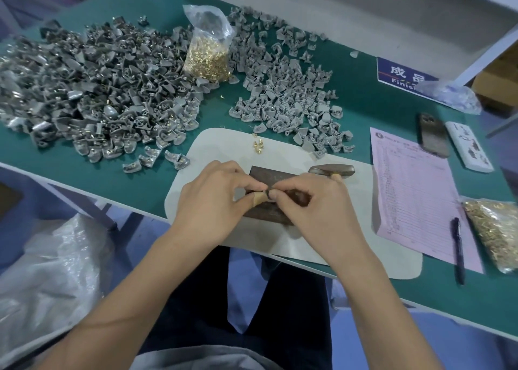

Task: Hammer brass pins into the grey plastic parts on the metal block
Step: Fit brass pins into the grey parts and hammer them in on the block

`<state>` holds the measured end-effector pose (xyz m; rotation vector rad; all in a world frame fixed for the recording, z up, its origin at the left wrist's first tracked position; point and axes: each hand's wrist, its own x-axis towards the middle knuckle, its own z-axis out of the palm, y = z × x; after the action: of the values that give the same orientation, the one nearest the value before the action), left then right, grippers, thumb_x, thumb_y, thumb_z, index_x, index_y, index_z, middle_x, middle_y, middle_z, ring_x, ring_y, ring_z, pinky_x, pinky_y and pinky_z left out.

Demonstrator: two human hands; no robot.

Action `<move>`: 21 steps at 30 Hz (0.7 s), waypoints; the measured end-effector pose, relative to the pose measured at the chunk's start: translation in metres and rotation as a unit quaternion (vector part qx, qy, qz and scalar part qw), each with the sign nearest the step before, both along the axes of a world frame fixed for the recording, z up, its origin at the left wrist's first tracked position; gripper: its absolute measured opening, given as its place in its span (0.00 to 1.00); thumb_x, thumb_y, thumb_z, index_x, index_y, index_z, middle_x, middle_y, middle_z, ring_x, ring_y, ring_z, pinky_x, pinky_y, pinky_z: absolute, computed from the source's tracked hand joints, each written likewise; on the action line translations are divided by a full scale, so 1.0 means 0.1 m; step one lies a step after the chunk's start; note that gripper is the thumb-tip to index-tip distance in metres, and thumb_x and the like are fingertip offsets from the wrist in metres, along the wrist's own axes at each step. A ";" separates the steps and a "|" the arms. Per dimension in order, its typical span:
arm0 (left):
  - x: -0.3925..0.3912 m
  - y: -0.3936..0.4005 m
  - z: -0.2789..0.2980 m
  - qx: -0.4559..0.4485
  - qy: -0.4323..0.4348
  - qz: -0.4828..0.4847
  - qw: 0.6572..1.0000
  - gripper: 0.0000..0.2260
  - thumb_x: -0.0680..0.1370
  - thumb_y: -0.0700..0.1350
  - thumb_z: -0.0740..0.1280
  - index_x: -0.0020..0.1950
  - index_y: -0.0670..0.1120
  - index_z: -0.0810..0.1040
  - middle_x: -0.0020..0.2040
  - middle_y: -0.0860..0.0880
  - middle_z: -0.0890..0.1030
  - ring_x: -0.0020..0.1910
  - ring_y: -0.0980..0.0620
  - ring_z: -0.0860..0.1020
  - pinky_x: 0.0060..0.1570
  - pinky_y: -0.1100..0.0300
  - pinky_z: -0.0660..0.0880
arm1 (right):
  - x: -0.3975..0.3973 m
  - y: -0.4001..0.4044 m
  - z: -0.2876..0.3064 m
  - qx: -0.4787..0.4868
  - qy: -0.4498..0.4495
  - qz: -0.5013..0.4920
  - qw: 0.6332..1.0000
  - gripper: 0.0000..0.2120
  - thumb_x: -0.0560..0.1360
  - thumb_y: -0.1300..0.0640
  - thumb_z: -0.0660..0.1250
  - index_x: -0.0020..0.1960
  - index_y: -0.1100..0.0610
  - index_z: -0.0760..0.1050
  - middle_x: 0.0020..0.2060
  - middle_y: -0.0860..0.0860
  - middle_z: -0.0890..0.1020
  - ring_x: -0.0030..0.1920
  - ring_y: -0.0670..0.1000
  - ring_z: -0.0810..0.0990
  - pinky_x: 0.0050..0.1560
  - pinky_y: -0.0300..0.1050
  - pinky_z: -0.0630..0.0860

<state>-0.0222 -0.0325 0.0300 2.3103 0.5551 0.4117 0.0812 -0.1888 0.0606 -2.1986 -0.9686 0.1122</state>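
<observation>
Pink form (pixel 414 190) with black pen (pixel 457 250) on it, phone (pixel 433 138) beside white remote (pixel 468 147) — blue sign (pixel 403 74) behind

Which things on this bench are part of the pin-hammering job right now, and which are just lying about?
In the job: left hand and right hand pinching a small part over the metal block; hammer; loose brass pins; bag of pins; grey parts pile.

Lying about: phone, pen, pink form, white box.
</observation>
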 end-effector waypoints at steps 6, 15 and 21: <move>0.00 -0.03 -0.02 0.006 -0.005 -0.018 1.000 0.06 0.77 0.61 0.68 0.51 0.66 0.83 0.48 0.63 0.77 0.51 0.62 0.73 0.43 0.62 0.70 | 0.39 -0.33 -0.19 -0.176 -0.052 -0.269 0.945 0.15 0.80 0.43 0.65 0.60 0.52 0.74 0.55 0.53 0.77 0.54 0.55 0.76 0.44 0.50 0.72; 0.00 -0.04 -0.02 0.024 -0.014 -0.012 1.000 0.03 0.77 0.58 0.69 0.49 0.64 0.82 0.48 0.63 0.78 0.49 0.63 0.75 0.40 0.66 0.68 | 0.44 -0.50 -0.09 -0.088 -0.001 -0.217 0.972 0.14 0.86 0.51 0.52 0.52 0.56 0.73 0.46 0.55 0.79 0.39 0.53 0.76 0.38 0.47 0.71; 0.05 -0.04 0.01 0.062 -0.003 -0.027 0.998 0.04 0.77 0.55 0.71 0.49 0.64 0.83 0.46 0.61 0.76 0.47 0.61 0.74 0.37 0.62 0.69 | -0.06 -0.47 0.09 0.022 0.093 -0.046 0.994 0.10 0.84 0.47 0.62 0.57 0.45 0.81 0.32 0.34 0.78 0.35 0.39 0.77 0.36 0.29 0.69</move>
<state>-0.0176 -0.0360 0.0314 2.4353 0.4754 0.4380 0.0750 -0.2360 0.0692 -2.1455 -0.7587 0.2449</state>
